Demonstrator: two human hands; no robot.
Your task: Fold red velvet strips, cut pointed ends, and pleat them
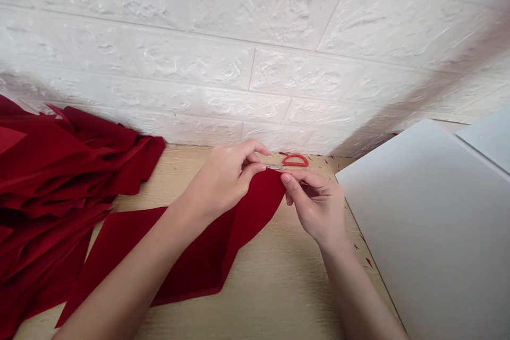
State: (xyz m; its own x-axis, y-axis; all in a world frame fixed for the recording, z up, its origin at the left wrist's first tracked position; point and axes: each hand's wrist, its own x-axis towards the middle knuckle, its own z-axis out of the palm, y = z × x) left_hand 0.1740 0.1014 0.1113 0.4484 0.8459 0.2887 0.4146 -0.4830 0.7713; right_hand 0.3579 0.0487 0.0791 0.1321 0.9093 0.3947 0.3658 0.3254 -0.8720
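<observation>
A piece of dark red fabric [255, 207] is stretched up between my two hands, its lower part lying on the table. My left hand [229, 178] pinches the top edge between thumb and fingers. On the right, my right hand [314, 202] pinches the corner of the same fabric, thumb on top. Just behind my fingertips lies a pair of scissors [295, 160] with red handles, its blades partly hidden by the fabric and my fingers.
A heap of red fabric [59, 180] covers the left of the wooden table [271, 287]. At the right stands a white panel or box [430, 212]. Small red scraps [368, 262] lie along its edge and near the white brick-patterned wall [199, 64] behind.
</observation>
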